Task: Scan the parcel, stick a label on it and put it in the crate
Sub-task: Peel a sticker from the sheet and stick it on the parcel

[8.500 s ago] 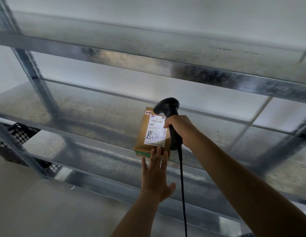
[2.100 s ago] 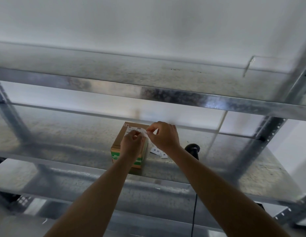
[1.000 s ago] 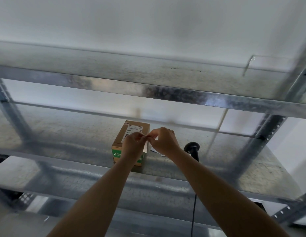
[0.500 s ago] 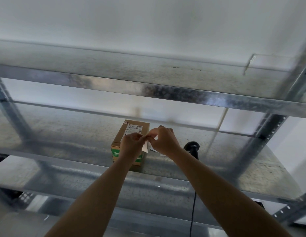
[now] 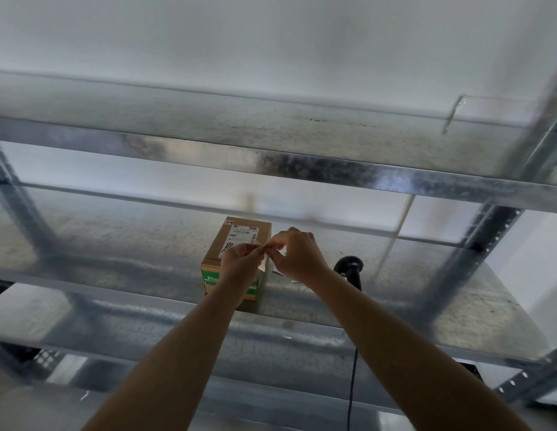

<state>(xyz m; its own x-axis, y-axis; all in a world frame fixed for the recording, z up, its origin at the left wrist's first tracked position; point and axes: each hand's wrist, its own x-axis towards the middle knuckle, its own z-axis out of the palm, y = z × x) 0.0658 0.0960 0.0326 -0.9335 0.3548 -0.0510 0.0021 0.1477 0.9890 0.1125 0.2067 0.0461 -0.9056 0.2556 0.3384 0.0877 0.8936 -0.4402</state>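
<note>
Two hands meet above the parcel [image 5: 240,244], a small brown carton with a green band on its near face, standing on the middle metal shelf [image 5: 115,244] of a galvanised rack. The left hand [image 5: 241,259] and right hand [image 5: 297,255] pinch, fingertip to fingertip, a small pale piece that is most likely the label [image 5: 262,265] or its backing; it is too small and too hidden to tell whether the sticker is already free. Each grip is therefore a closed pinch on that paper, thumb against forefinger, with the other fingers curled. Both forearms reach forward and upward from the lower edge of the view, converging at the wrists just over the carton's near right corner. The scanner [image 5: 348,265] rests on the shelf just right of the parcel, its cable [image 5: 352,384] hanging over the front edge, so scanning appears finished. A printed address sheet already covers much of the carton top.

To do this step well: peel slowly from one corner, keep the adhesive side off the fingers, and lay the sticker on bare cardboard, not over the printed barcode; press from one edge across to avoid creases. No crate is visible.
</note>
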